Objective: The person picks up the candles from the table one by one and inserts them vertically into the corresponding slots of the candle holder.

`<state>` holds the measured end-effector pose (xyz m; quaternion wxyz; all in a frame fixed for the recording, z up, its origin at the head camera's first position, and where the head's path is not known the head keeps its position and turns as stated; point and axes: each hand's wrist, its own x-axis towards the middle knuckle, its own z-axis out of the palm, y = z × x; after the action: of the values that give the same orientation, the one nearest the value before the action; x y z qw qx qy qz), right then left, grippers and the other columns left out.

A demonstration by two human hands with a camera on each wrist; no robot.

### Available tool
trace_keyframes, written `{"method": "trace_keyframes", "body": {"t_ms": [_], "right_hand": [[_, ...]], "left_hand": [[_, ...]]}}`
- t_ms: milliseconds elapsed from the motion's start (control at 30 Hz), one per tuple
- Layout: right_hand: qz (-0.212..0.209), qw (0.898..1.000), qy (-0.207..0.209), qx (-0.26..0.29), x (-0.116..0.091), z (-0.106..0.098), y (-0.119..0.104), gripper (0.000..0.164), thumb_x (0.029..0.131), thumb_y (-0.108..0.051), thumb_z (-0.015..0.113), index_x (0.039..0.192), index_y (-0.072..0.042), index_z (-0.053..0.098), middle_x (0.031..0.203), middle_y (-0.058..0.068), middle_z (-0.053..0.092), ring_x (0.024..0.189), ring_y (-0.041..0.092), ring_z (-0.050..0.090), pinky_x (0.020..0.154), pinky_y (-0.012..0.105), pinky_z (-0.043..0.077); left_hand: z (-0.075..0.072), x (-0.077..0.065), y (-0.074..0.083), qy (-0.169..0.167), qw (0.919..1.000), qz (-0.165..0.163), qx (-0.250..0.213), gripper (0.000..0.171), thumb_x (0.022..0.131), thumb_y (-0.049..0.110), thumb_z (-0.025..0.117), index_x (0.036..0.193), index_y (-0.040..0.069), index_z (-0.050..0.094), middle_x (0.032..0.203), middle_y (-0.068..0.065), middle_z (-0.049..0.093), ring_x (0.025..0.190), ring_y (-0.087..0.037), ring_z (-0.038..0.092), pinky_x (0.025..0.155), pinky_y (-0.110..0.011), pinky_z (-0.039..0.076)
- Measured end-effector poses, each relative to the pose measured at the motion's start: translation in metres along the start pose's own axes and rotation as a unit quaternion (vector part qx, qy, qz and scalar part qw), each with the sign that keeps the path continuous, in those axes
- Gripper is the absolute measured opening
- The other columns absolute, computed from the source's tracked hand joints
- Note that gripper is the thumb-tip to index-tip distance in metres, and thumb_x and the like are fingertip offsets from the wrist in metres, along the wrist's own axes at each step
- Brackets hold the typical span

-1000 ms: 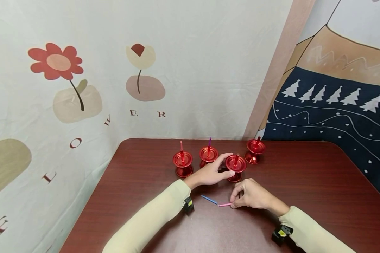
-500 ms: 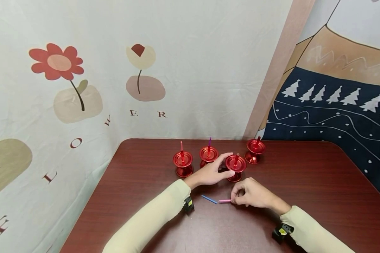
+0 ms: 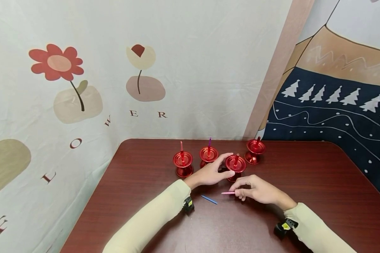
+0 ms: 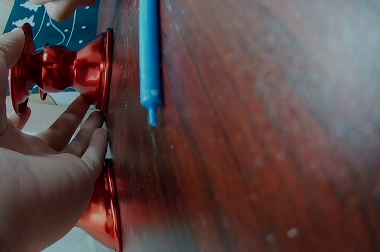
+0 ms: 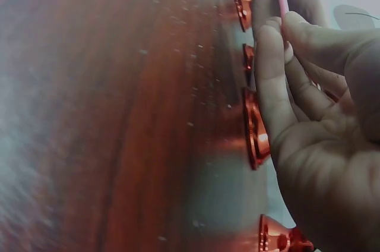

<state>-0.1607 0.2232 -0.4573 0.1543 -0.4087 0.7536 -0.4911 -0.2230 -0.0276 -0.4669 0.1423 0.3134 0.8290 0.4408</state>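
A slim pink candle (image 3: 228,193) is pinched between the thumb and fingers of my right hand (image 3: 259,189), its end pointing left above the table. My left hand (image 3: 210,174) holds a shiny red candle holder (image 3: 232,164) from its left side. In the left wrist view, the thumb lies at the dish of this holder (image 4: 56,71), and the other fingers reach behind it. A short red socket stands in its dish with no candle showing. Below my left hand, a blue candle (image 3: 209,199) lies on the table.
To the left stand two red holders, one with a pinkish-red candle (image 3: 181,146), one with a purple candle (image 3: 210,142). Another red holder (image 3: 252,157) stands at the back right. The dark wooden table (image 3: 139,175) meets a printed cloth (image 3: 193,88) behind.
My right hand has lifted the pink candle off the table and moved it slightly away from me, towards the held holder. The left hand has kept its place.
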Motion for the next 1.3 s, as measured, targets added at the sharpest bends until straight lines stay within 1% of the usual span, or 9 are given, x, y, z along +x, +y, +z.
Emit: {"method": "trace_keyframes", "body": {"t_ms": [133, 433, 600, 767, 967, 1033, 1067, 1233, 1300], "right_hand": [[-0.01, 1.0, 0.002, -0.004, 0.0, -0.004, -0.004, 0.013, 0.107, 0.004, 0.065, 0.114, 0.002, 0.076, 0.094, 0.02, 0.071, 0.076, 0.021, 0.071, 0.07, 0.035, 0.064], [0.024, 0.998, 0.053, 0.002, -0.002, -0.011, -0.013, 0.008, 0.108, 0.004, 0.063, 0.112, 0.008, 0.07, 0.093, 0.023, 0.072, 0.078, 0.023, 0.072, 0.074, 0.032, 0.064], [0.025, 0.997, 0.066, 0.007, -0.004, -0.012, -0.013, 0.005, 0.106, 0.004, 0.067, 0.109, 0.005, 0.071, 0.093, 0.022, 0.074, 0.077, 0.022, 0.073, 0.073, 0.034, 0.065], [0.013, 0.993, 0.117, 0.009, -0.002, -0.018, -0.018, 0.012, 0.101, 0.009, 0.068, 0.104, -0.003, 0.072, 0.091, 0.015, 0.076, 0.077, 0.023, 0.073, 0.07, 0.035, 0.065], [0.008, 0.979, 0.206, 0.003, 0.006, -0.03, -0.024, 0.01, 0.1, 0.01, 0.071, 0.104, 0.0, 0.072, 0.089, 0.013, 0.073, 0.074, 0.023, 0.071, 0.07, 0.031, 0.064], [0.011, 0.97, 0.242, -0.012, 0.011, -0.033, -0.026, 0.009, 0.1, 0.007, 0.073, 0.104, -0.001, 0.073, 0.087, 0.011, 0.071, 0.072, 0.023, 0.069, 0.069, 0.029, 0.062], [0.014, 0.965, 0.26, -0.021, 0.013, -0.034, -0.026, 0.008, 0.1, 0.005, 0.075, 0.105, -0.002, 0.074, 0.087, 0.009, 0.071, 0.072, 0.025, 0.068, 0.068, 0.029, 0.062], [0.019, 0.942, 0.332, -0.039, 0.023, -0.037, -0.029, 0.006, 0.1, 0.003, 0.076, 0.104, -0.002, 0.076, 0.094, 0.001, 0.073, 0.074, 0.021, 0.066, 0.067, 0.026, 0.059], [0.015, 0.937, 0.348, -0.037, 0.027, -0.037, -0.029, 0.007, 0.1, 0.005, 0.075, 0.105, 0.0, 0.076, 0.095, -0.001, 0.074, 0.076, 0.016, 0.066, 0.069, 0.024, 0.059]], "left_hand": [[0.001, 0.001, -0.003, 0.003, 1.0, 0.005, -0.004, 0.079, 0.107, 0.046, 0.072, 0.172, 0.029, 0.032, 0.159, -0.005, 0.058, 0.147, -0.016, 0.053, 0.121, -0.041, 0.044], [0.001, 0.003, -0.005, 0.006, 0.9999, 0.009, 0.007, 0.077, 0.107, 0.043, 0.071, 0.172, 0.026, 0.033, 0.155, -0.004, 0.062, 0.144, -0.012, 0.055, 0.12, -0.04, 0.045], [-0.002, -0.002, 0.005, 0.001, 1.0, 0.002, 0.006, 0.076, 0.108, 0.042, 0.071, 0.172, 0.026, 0.033, 0.156, -0.005, 0.061, 0.145, -0.013, 0.055, 0.12, -0.042, 0.045], [-0.005, -0.006, 0.016, -0.007, 1.0, -0.001, -0.007, 0.073, 0.11, 0.039, 0.069, 0.172, 0.022, 0.033, 0.157, -0.008, 0.059, 0.148, -0.018, 0.053, 0.121, -0.042, 0.045], [-0.006, -0.008, 0.021, -0.009, 0.9996, -0.013, -0.024, 0.074, 0.11, 0.036, 0.069, 0.172, 0.022, 0.032, 0.159, -0.01, 0.058, 0.149, -0.018, 0.052, 0.121, -0.037, 0.043], [-0.006, -0.007, 0.021, -0.01, 0.9994, -0.015, -0.028, 0.074, 0.11, 0.035, 0.07, 0.172, 0.021, 0.032, 0.158, -0.009, 0.058, 0.149, -0.018, 0.053, 0.121, -0.036, 0.043], [-0.004, -0.005, 0.015, -0.009, 0.9995, -0.012, -0.029, 0.075, 0.109, 0.038, 0.07, 0.172, 0.023, 0.032, 0.158, -0.007, 0.059, 0.148, -0.016, 0.053, 0.121, -0.034, 0.043], [-0.002, -0.001, 0.005, -0.012, 0.9998, 0.004, -0.018, 0.077, 0.108, 0.043, 0.07, 0.172, 0.022, 0.032, 0.158, -0.003, 0.059, 0.147, -0.014, 0.054, 0.12, -0.033, 0.044], [-0.004, -0.003, 0.009, -0.015, 0.9997, 0.003, -0.017, 0.077, 0.109, 0.042, 0.07, 0.173, 0.021, 0.032, 0.158, -0.005, 0.059, 0.147, -0.015, 0.054, 0.12, -0.034, 0.044]]}}
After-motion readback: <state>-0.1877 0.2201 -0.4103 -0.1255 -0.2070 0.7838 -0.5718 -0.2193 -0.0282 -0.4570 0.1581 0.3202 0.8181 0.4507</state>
